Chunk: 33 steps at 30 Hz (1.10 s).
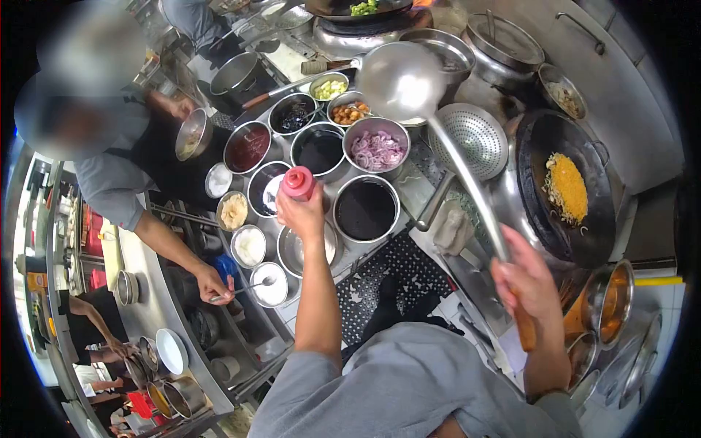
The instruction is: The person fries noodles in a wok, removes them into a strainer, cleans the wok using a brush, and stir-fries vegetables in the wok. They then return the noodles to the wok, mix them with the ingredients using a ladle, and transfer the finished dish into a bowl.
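Note:
My left hand is closed around a red squeeze bottle, held above the seasoning pots. Below the bottle, a pot of white powder is partly hidden. My right hand grips the long handle of a metal ladle, which has a wooden end. Its round bowl is raised over the pots at the back, its inside not readable for glare. To the right stands a wok holding orange-yellow crumbly food beside paler bits.
Pots of sliced purple onion, dark sauce and red sauce crowd the counter. A perforated strainer lies beside the wok. On the left, a co-worker's hand holds a spoon in a white-powder bowl; their other hand holds a metal bowl.

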### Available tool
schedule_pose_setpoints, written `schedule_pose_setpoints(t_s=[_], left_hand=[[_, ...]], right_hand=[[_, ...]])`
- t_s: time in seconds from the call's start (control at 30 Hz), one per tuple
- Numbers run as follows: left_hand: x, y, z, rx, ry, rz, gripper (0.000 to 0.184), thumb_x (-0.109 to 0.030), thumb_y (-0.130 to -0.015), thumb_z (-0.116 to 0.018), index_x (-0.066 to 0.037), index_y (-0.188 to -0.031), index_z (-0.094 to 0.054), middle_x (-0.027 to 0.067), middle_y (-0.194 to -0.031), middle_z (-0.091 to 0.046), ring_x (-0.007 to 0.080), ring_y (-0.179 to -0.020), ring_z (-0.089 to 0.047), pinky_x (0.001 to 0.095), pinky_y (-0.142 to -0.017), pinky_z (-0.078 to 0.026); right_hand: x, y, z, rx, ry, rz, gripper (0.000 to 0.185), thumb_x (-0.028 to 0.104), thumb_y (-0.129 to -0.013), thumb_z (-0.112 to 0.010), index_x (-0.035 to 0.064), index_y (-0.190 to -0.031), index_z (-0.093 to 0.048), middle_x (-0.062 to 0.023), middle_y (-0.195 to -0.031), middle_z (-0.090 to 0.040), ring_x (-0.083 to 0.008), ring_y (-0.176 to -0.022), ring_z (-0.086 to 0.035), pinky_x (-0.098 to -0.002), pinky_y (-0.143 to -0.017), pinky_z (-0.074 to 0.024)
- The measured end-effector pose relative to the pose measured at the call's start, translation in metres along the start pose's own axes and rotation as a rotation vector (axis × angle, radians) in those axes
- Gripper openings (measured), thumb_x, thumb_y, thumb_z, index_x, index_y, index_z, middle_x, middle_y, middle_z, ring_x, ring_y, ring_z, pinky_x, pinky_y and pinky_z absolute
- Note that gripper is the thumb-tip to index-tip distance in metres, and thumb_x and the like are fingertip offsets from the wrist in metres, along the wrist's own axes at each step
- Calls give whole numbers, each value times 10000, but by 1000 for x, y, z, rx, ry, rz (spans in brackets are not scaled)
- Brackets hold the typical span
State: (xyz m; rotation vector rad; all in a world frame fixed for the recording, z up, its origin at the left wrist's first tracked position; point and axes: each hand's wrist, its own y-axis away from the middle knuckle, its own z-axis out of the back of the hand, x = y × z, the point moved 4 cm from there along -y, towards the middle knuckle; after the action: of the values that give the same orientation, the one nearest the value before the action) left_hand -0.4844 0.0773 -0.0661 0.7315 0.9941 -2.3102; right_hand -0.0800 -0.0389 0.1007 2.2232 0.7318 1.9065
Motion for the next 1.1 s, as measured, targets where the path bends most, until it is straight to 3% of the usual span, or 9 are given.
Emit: schedule_pose_setpoints(t_s=[0.17, 0.23, 0.3, 0.4, 0.57, 0.63, 0.73, 0.83, 1.1], left_hand=[[-29, -18, 42, -9, 277, -61, 695, -302, -695, -923, -10, -1243, -610, 200, -1150, -679, 386, -1079, -647, 468, -973, -443], [-55, -27, 84, -4, 434, -76, 679, -220, -704, -928, 15, -1250, -600, 176, -1149, -678, 314, -1094, -653, 426, -996, -468], [-73, -30, 121, -34, 474, -33, 696, -149, -699, -935, 35, -1272, -584, 147, -1174, -662, 245, -1127, -635, 375, -1017, -474], [-59, -28, 148, -36, 683, -49, 761, -82, -737, -890, 44, -1370, -486, 156, -1287, -603, 249, -1174, -610, 377, -1055, -461], [-52, -22, 178, -43, 701, -179, 861, -156, -787, -843, 56, -1465, -356, 242, -1342, -587, 318, -1231, -608, 421, -1082, -464], [-48, -19, 184, -25, 822, -19, 962, -190, -712, -921, 40, -1463, -365, 216, -1323, -588, 303, -1211, -612, 424, -1082, -462], [-39, -18, 187, -17, 724, -83, 963, -229, -719, -920, 37, -1464, -369, 206, -1306, -595, 288, -1194, -619, 410, -1061, -475], [-37, -16, 188, 12, 708, -81, 971, -255, -713, -927, 38, -1459, -379, 195, -1284, -604, 277, -1172, -626, 401, -1049, -480], [-47, -16, 184, 175, 751, -114, 1003, -298, -654, -947, 55, -1438, -430, 163, -1272, -599, 279, -1146, -625, 397, -1040, -471]], right_hand=[[-23, -75, -77, 130, 376, 57, 655, 42, -968, -571, 31, -1577, -331, -54, -977, -623, -94, -704, -554, -230, -633, -475], [-42, -98, -94, 82, 528, 132, 646, 81, -932, -595, -19, -1532, -377, -215, -1195, -664, -254, -900, -674, -341, -842, -522], [-37, -109, -111, 48, 783, 273, 639, 90, -918, -572, -29, -1517, -386, -309, -1227, -637, -406, -1028, -681, -432, -921, -512], [-41, -120, -120, 49, 793, 165, 637, 98, -906, -558, -34, -1507, -394, -351, -1260, -607, -496, -1124, -616, -495, -977, -480], [-49, -129, -115, 32, 743, 210, 648, 93, -904, -577, -24, -1515, -392, -297, -1122, -667, -393, -983, -675, -430, -887, -513], [-55, -133, -111, 38, 706, 264, 657, 88, -911, -588, -14, -1528, -383, -240, -1025, -694, -305, -824, -699, -389, -769, -542], [-54, -130, -109, 90, 429, -63, 665, 76, -938, -593, 14, -1557, -359, -124, -893, -654, -152, -610, -605, -301, -575, -494], [-56, -126, -105, 111, 214, -6, 646, 58, -963, -574, 28, -1568, -349, -55, -846, -596, -79, -525, -526, -251, -463, -422], [-56, -64, -55, 202, -576, -2, 716, 61, -964, -590, 77, -1604, -267, -101, -889, -591, -98, -499, -502, -257, -429, -441]])
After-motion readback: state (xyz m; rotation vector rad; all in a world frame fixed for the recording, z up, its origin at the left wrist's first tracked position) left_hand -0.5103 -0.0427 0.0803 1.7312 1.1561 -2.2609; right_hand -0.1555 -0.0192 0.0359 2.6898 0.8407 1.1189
